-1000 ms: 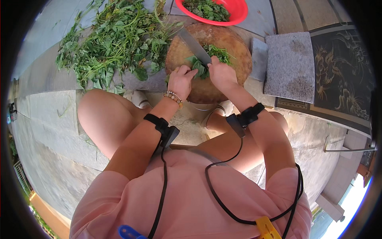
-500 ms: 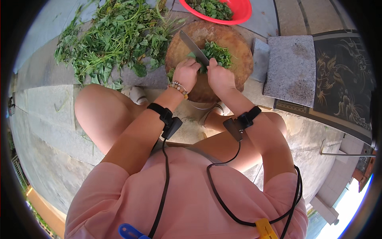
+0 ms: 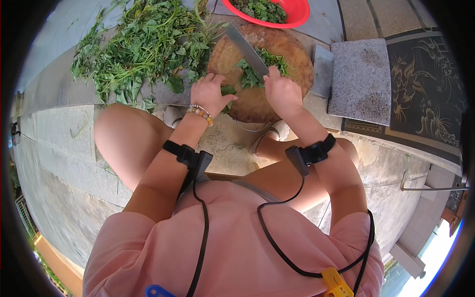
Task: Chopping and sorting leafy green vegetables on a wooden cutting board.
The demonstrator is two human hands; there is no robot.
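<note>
My right hand grips the handle of a broad kitchen knife, whose blade slants up and left over a round wooden chopping block. A small heap of cut green leaves lies on the block under and beside the blade. My left hand rests at the block's near left edge, fingers curled down onto a few leaves there. Both wrists wear black bands with cables.
A large pile of leafy green stems is spread on the stone ledge to the left. A red bowl holding chopped greens sits beyond the block. A grey stone slab and a dark patterned mat lie to the right.
My left hand has drawn back from the leaves under the blade to the block's near left edge. The knife stays slanted over the greens.
</note>
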